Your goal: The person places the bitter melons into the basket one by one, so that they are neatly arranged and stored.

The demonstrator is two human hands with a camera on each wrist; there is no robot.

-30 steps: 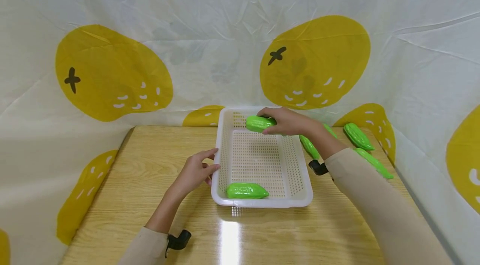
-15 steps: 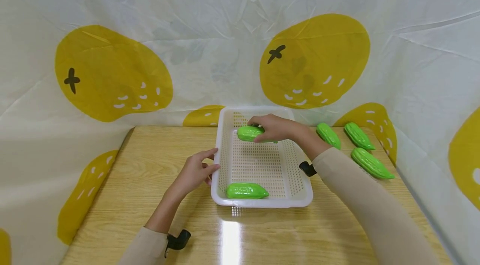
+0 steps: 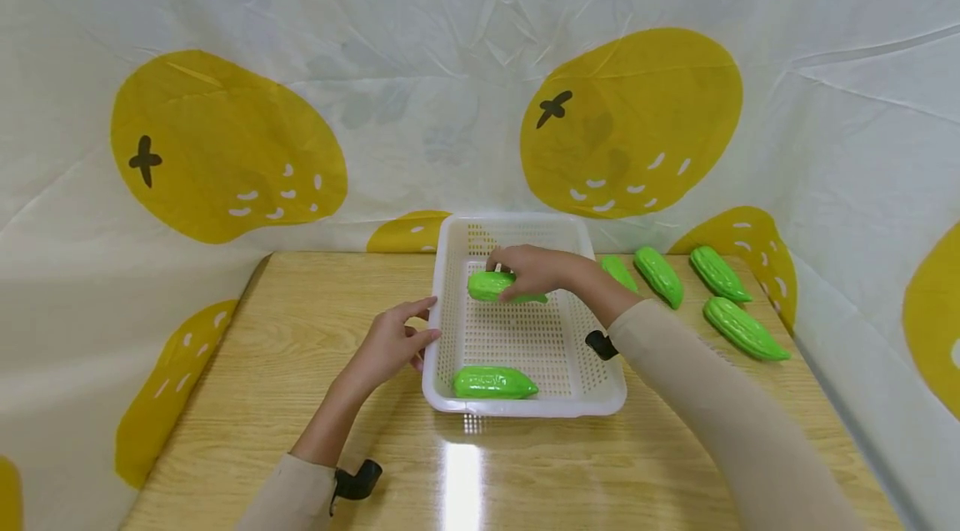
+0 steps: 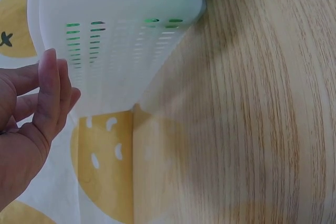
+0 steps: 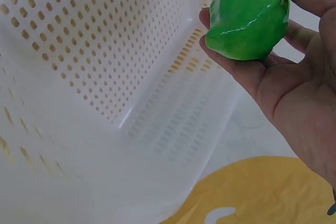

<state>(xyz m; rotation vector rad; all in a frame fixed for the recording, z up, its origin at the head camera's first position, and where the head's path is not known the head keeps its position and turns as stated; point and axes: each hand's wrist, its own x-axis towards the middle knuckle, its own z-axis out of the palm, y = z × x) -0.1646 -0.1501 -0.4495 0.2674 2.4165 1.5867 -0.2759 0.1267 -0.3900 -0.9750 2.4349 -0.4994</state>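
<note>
Over the white plastic basket (image 3: 523, 408), my right hand (image 3: 536, 271) grips a glossy green bitter gourd (image 3: 487, 286), thumb on its near side and fingers on the far side. In the right wrist view, the bitter gourd (image 5: 247, 17) is seen end-on in the right hand (image 5: 304, 72), above the basket's perforated floor. A second bitter gourd (image 3: 492, 382) lies along the basket's near wall. My left hand (image 3: 388, 341) touches the basket's left rim, fingers loosely extended. The left wrist view has the left hand (image 4: 39, 114) against the basket's outer wall (image 4: 115, 51).
Several more bitter gourds lie on the wooden table (image 3: 322, 289) to the basket's right, among them one near the right edge (image 3: 742, 329) and one farther back (image 3: 658, 276). A white cloth with yellow fruit prints (image 3: 420, 114) hangs behind the table and at its sides.
My right hand has moved left and down into the basket, carrying the bitter gourd. The gourds at the right are less covered by the arm. My left hand and the basket have not moved.
</note>
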